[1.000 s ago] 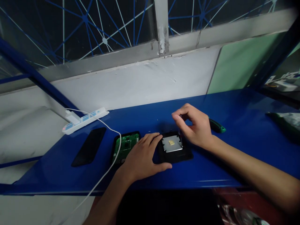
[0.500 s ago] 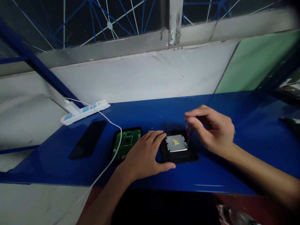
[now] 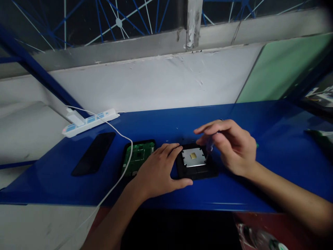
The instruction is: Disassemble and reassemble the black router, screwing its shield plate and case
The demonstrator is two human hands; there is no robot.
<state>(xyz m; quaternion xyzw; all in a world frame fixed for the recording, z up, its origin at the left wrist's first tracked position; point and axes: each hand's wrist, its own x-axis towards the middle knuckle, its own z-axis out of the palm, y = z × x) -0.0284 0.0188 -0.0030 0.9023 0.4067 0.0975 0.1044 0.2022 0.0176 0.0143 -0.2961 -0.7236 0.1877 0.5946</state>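
A black device housing point(image 3: 197, 172) lies on the blue table point(image 3: 78, 187), with a silver metal plate point(image 3: 194, 158) screwed into it and a small yellow square at its middle. My left hand point(image 3: 156, 172) lies flat on the housing's left edge, thumb along the front. Over the plate's right top corner, my right hand point(image 3: 230, 146) pinches a thin small screwdriver point(image 3: 210, 146) with its tip pointing down. Left of my left hand lies a green circuit board point(image 3: 136, 158) in a black frame.
A dark flat panel point(image 3: 93, 152) lies further left. A white power strip point(image 3: 90, 122) sits by the wall, and its white cable point(image 3: 117, 180) runs over the circuit board and off the front edge. A green tool tip point(image 3: 257, 145) peeks out behind my right hand.
My right hand drew right, then came back left over the plate's corner, now with the thin screwdriver visible in its fingers. My left hand stayed on the housing. The view shifted slightly.
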